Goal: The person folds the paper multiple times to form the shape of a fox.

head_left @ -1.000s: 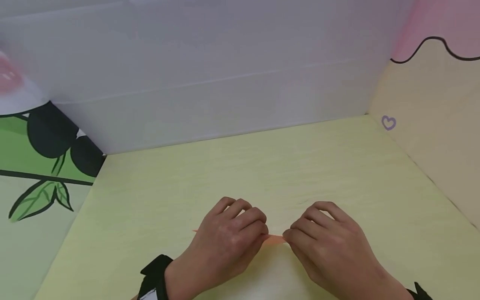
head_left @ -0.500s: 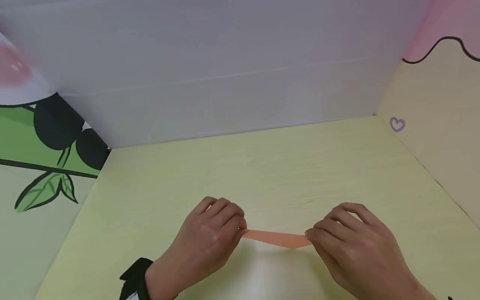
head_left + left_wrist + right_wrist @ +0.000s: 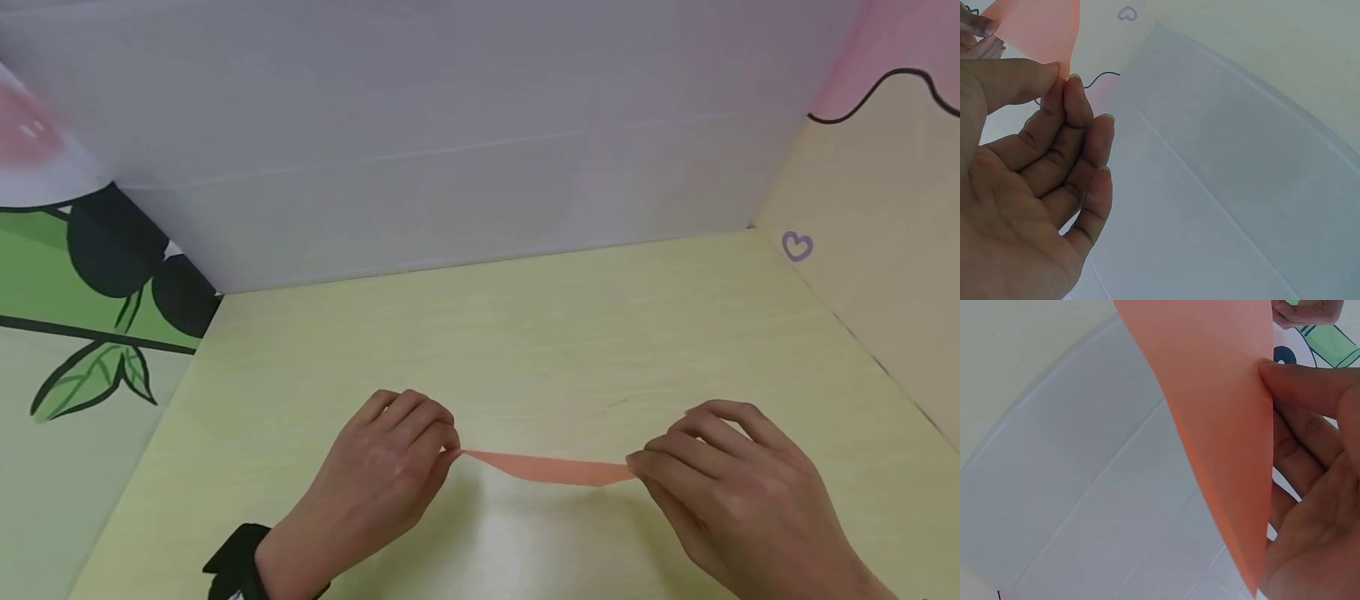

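Note:
Between my two hands an orange sheet of paper (image 3: 555, 470) is stretched above the table, seen nearly edge-on in the head view. My left hand (image 3: 382, 462) pinches its pointed left end between thumb and fingertips; the left wrist view shows the paper (image 3: 1038, 31) narrowing into that pinch. My right hand (image 3: 738, 487) pinches the upper edge near the other end. In the right wrist view the paper (image 3: 1216, 406) hangs past the right thumb (image 3: 1304, 384) and tapers to a low point, with the other fingers behind it.
A pale yellow wood-grain table (image 3: 480, 350) lies beneath the hands. A white panel (image 3: 450, 167) closes off its back. On the left stands a panel painted with green leaves (image 3: 82, 383), on the right a beige one (image 3: 885, 275) with a purple heart.
My hands have moved apart, left hand leftward and right hand rightward. Much more of the orange paper shows between them. The head view has shifted slightly.

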